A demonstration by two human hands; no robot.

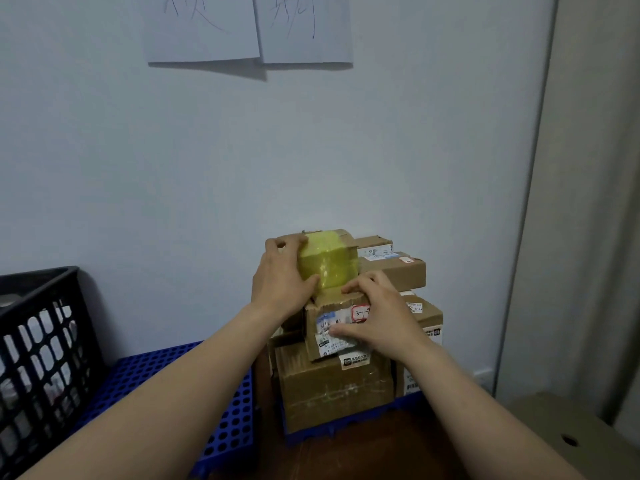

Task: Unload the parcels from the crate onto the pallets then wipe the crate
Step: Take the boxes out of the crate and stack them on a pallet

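Parcels (pixel 332 389) stacked on the right blue pallet (pixel 311 436) hide one another. I see only the front faces of the lower ones, and the ones at the back (pixel 398 271) show just their right ends past the yellow-taped parcel (pixel 327 263). The print on the labels is too small for me to read. The black crate (pixel 41 275) is cut off by the left edge of my view, and what lies inside it shows only as blurred patches through its lattice wall. Two paper sheets (pixel 201 29) on the wall are cut off at the top, and a cardboard box (pixel 571 431) is cropped at the bottom right corner.

The yellow-taped parcel is at the top of the stack, at the pallet's far edge by the wall. Just in front of it and lower sits a tilted labelled parcel (pixel 323 320); I cannot tell whether the two touch. The left pallet (pixel 166 379) lies between the crate and the stack.

The left hand (pixel 282 275) is on the yellow-taped parcel's left end, fingers (pixel 287 242) curled over its top and thumb pressed on its front face, grasping it. The right hand (pixel 377 317) grips the labelled parcel, with its fingers hooked over the top edge and its thumb laid across the white label on the front.
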